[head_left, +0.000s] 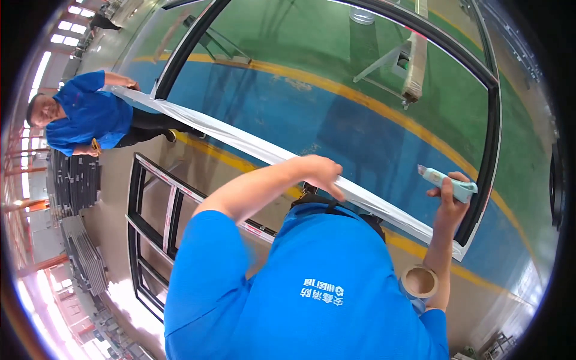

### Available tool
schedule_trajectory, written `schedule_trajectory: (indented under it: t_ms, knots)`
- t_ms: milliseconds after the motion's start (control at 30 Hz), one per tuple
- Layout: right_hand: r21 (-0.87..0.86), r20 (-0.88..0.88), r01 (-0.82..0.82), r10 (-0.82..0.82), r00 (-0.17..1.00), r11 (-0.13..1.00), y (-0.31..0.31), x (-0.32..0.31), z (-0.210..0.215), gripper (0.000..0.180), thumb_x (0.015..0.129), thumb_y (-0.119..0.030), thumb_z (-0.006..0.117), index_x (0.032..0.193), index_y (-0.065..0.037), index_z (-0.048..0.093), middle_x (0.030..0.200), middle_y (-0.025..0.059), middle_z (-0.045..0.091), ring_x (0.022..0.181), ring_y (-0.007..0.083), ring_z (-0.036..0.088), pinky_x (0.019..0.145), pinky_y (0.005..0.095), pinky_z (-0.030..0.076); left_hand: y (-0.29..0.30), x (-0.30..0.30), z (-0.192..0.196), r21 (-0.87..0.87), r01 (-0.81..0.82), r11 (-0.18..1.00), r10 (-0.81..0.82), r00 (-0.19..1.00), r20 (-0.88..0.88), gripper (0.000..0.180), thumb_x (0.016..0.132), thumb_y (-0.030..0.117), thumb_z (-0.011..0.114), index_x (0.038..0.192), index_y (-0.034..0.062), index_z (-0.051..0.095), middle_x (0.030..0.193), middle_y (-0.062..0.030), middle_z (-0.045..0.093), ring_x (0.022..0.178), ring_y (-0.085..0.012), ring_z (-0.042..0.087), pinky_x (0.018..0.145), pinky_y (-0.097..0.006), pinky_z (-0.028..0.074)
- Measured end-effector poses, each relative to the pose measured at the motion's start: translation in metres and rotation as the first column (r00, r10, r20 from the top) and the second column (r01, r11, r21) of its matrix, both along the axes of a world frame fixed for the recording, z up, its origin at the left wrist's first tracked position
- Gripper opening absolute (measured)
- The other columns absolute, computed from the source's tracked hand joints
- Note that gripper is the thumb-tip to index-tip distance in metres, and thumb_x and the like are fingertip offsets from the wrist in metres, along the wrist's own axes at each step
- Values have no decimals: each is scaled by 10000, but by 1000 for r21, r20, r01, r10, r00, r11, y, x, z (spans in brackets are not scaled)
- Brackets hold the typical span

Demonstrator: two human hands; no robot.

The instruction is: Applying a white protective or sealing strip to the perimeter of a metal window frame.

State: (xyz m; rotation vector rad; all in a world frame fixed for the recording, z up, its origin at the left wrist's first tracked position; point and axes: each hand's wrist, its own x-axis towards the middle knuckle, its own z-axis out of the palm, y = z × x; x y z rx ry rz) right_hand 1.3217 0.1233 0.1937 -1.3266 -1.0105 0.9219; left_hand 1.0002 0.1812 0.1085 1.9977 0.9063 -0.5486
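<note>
My left hand (318, 171) lies on the long white-wrapped bar (252, 146) that runs slantwise across in front of me, fingers (336, 191) curled loosely down over its near edge and touching the wrapping without clamping around it. The bar is the lower rail of a big dark frame (493, 120) that stands over the floor (336, 120), which is painted green farther out and blue nearer, with a yellow stripe (372, 102) between the two colours. My right hand (451, 198) is raised beside the frame's right corner, fingers closed around a pale green utility knife (447, 182) whose tip points left toward the bar; the knife is clear of the wrapping, not touching it. A roll of brown tape (419, 281) hangs ringed around my right forearm, below the wrist. My blue shirt (312, 288) fills the lower middle of the view. At the far left end of the bar another person in a blue shirt (84, 117) bends over it with a hand (133, 86) at its end. Below the bar, to my left, a second dark frame with several panes (159, 228) lies flat on the grey floor, and stacks of dark profiles (75, 180) sit farther left along the wall.
</note>
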Motion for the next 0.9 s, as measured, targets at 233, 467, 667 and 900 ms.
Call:
schedule_trajectory:
  t_ms: [233, 467, 667, 900]
  knots:
    - [-45, 25, -94, 95, 995, 995, 34, -99, 17, 204, 946, -112, 627, 1107, -4, 560, 841, 107, 649, 610, 138, 625, 566, 267, 528, 24, -201, 0, 553, -179, 814, 239, 970, -38, 473, 955, 521, 492, 951, 76, 656, 976, -127, 662, 1039, -296, 612, 964, -418, 416]
    - [-58, 95, -87, 92, 991, 995, 53, -138, 23, 199, 938, -128, 632, 1086, -18, 556, 795, 78, 634, 565, 124, 596, 535, 253, 513, 50, -308, -18, 749, -494, 441, 589, 789, 174, 390, 949, 453, 525, 989, 96, 680, 1002, -107, 659, 1068, -270, 571, 1009, -406, 379]
    - [-67, 141, -136, 144, 980, 989, 57, -154, 25, 197, 946, -145, 618, 1083, -19, 553, 796, 78, 632, 560, 120, 587, 521, 254, 510, 63, -353, -8, 735, -627, 257, 860, 496, 123, 466, 961, 490, 480, 1116, 96, 672, 1198, -114, 633, 1184, -280, 524, 1112, -434, 285]
    - [-68, 102, -95, 101, 990, 993, 50, -133, 33, 180, 936, -129, 628, 1066, -28, 553, 826, 87, 624, 578, 128, 596, 513, 260, 521, 50, -295, -5, 718, -678, 157, 912, 379, 159, 618, 993, 565, 337, 1386, 114, 493, 1428, -112, 492, 1384, -338, 353, 1178, -535, 161]
